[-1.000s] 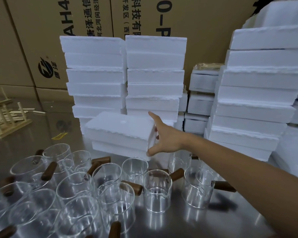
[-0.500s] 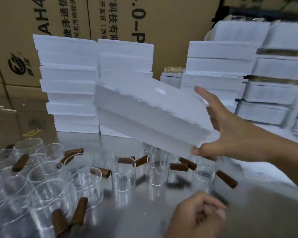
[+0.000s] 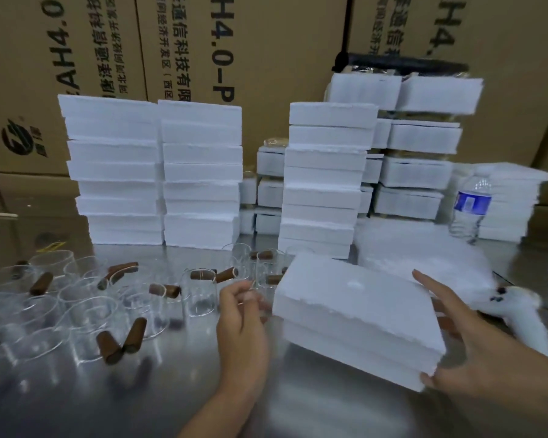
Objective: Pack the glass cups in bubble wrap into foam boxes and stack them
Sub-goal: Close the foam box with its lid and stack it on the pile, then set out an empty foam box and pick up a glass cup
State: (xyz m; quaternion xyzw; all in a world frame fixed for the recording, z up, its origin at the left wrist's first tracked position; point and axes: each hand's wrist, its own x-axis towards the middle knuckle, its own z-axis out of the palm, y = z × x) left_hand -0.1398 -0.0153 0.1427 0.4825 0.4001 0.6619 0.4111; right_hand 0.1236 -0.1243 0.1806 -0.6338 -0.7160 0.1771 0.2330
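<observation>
A: Brown cartons point(image 3: 266, 58) wall the back; the steel counter point(image 3: 171, 390) looks slick.
B: The foam box point(image 3: 355, 311)?
A: Front right, tilted low over the counter, before the stacked boxes point(image 3: 114, 172). I'd judge it light, stiff and crumbly-edged, so hold both ends. The right hand point(image 3: 475, 352) clasps its right end.
B: Left hand point(image 3: 241, 320)?
A: Fingers point(image 3: 257, 306) curled beside the left end; I cannot tell whether they grip. The glass cups point(image 3: 86, 320) look fragile.
</observation>
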